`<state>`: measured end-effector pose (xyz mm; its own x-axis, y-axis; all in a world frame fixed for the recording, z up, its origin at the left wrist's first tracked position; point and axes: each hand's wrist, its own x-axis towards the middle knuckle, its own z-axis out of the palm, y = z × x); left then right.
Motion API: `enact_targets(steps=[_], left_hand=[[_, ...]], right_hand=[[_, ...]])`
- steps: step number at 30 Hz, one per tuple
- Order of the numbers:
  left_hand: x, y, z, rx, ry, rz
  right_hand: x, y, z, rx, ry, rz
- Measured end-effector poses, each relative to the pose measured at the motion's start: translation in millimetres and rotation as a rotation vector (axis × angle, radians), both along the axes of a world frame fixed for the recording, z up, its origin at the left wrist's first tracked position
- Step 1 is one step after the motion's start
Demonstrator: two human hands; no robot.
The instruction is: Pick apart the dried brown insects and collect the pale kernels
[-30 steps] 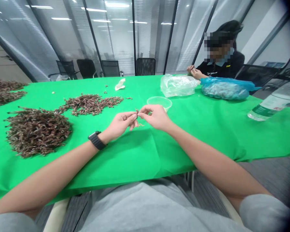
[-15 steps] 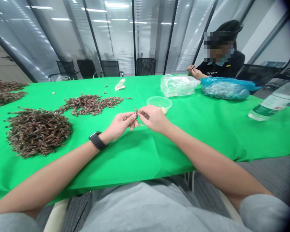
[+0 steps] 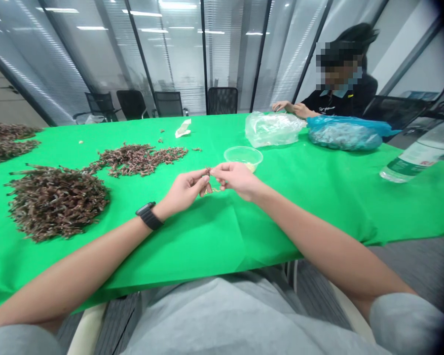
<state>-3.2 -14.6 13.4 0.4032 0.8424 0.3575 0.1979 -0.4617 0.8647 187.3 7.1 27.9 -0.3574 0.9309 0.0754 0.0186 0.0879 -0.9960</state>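
Left hand [image 3: 184, 192] and right hand [image 3: 236, 179] are pinching a small brown sprig [image 3: 207, 171] between thumbs and fingertips, holding it up above the green tablecloth [image 3: 281, 231], near the middle of the table. Pale crumbs [image 3: 214, 190] are lying just below. A clear plastic tub [image 3: 243, 158] is sitting just far of the right hand. Brown sprig heaps [image 3: 55, 202] are lying to the left. Far right, a co-worker's hands [image 3: 290, 107] are resting beside a clear bag [image 3: 272, 129] and a blue bag [image 3: 344, 134]; a water bottle [image 3: 418, 153] is lying near right.
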Motion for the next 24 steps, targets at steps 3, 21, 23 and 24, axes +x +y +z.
enact_targets(steps=[3, 21, 23, 24], left_hand=[[1, 1, 1.9, -0.065, -0.054, -0.03], [0, -2, -2.3, 0.021, 0.043, 0.031], [-1, -3, -2.1, 0.11, 0.106, 0.061], [-1, -4, -1.6, 0.148, 0.128, 0.077]], right_hand=[[0, -2, -1.5, 0.364, -0.164, -0.133], [-5, -5, 0.7, 0.117, -0.046, -0.079], [-2, -5, 4.4, -0.117, 0.066, 0.006], [-1, -4, 5.8, -0.218, 0.115, 0.056]])
